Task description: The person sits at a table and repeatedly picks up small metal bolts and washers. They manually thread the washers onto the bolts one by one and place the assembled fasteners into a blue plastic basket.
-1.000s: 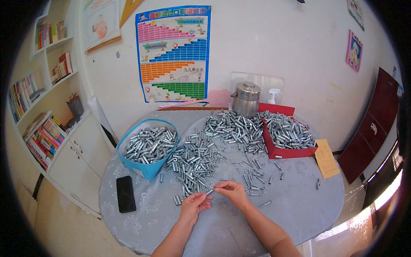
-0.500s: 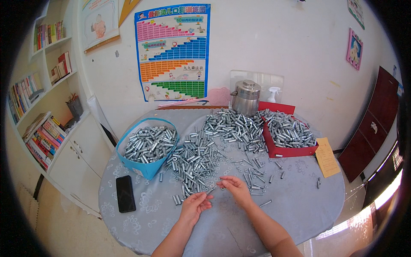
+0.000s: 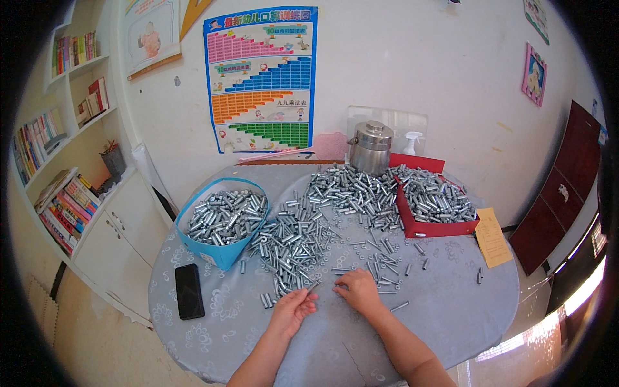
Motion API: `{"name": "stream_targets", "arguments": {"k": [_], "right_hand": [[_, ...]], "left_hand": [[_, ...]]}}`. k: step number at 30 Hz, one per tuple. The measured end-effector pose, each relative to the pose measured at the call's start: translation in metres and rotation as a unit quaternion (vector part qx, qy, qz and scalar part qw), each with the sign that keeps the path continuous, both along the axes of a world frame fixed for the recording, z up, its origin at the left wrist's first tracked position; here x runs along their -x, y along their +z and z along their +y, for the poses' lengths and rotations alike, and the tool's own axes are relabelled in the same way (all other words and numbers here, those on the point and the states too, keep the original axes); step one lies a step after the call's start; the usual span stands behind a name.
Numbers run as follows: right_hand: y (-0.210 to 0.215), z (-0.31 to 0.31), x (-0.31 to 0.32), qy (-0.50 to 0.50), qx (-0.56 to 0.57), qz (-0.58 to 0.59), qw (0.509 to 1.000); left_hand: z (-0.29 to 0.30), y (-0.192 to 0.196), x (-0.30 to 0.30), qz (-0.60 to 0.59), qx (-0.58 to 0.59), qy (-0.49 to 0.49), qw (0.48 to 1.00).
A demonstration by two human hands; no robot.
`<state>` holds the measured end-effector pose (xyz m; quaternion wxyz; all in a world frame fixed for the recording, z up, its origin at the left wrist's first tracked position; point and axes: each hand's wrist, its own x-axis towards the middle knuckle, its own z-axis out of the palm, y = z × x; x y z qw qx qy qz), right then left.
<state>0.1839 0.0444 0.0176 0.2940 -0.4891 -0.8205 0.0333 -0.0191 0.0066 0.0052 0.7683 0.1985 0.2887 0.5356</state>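
My left hand [image 3: 293, 312] is closed in a pinch on a thin metal bolt [image 3: 313, 287] that points up and away from me. My right hand [image 3: 358, 290] is at the table beside it, fingertips pinched low over the cloth; whatever they hold, if anything, is too small to make out. Just beyond both hands lies a loose pile of silvery bolts and metal sleeves [image 3: 293, 248]. Small nuts and washers [image 3: 340, 244] are scattered to its right. More loose bolts [image 3: 380, 264] lie past my right hand.
A blue bin [image 3: 222, 257] full of metal sleeves stands left, with a black phone [image 3: 189, 291] nearer me. At right is a red box [image 3: 442, 229] heaped with sleeves, beside a yellow paper [image 3: 493, 238]. A steel pot [image 3: 371, 148] stands behind another pile [image 3: 354, 193].
My right hand has moved down and slightly toward me, its fingertips drawing away from the bolt's end. My left hand stays nearly in place with the bolt.
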Motion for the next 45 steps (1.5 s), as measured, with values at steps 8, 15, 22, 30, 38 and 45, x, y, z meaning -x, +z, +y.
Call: {"name": "stream_targets", "arguments": {"k": [8, 15, 22, 30, 38, 45], "right_hand": [[0.000, 0.000, 0.007, 0.054, 0.275, 0.449, 0.849], [0.007, -0.001, 0.009, 0.134, 0.280, 0.451, 0.837], [0.013, -0.005, 0.010, 0.147, 0.253, 0.408, 0.865], [-0.002, -0.002, 0.008, 0.096, 0.374, 0.346, 0.855], [0.010, -0.005, 0.016, 0.124, 0.312, 0.451, 0.827], [-0.001, -0.005, 0.013, 0.099, 0.333, 0.410, 0.844]], "left_hand": [[0.000, 0.003, -0.003, 0.030, 0.012, -0.012, 0.999], [-0.001, -0.001, -0.001, 0.066, 0.014, -0.018, 0.998], [-0.002, 0.003, -0.004, 0.140, 0.003, 0.001, 0.990], [-0.007, 0.012, -0.012, 0.181, -0.041, 0.009, 0.983], [-0.005, 0.004, -0.010, 0.172, -0.041, 0.040, 0.984], [-0.004, 0.007, -0.008, 0.159, -0.027, 0.066, 0.985]]}}
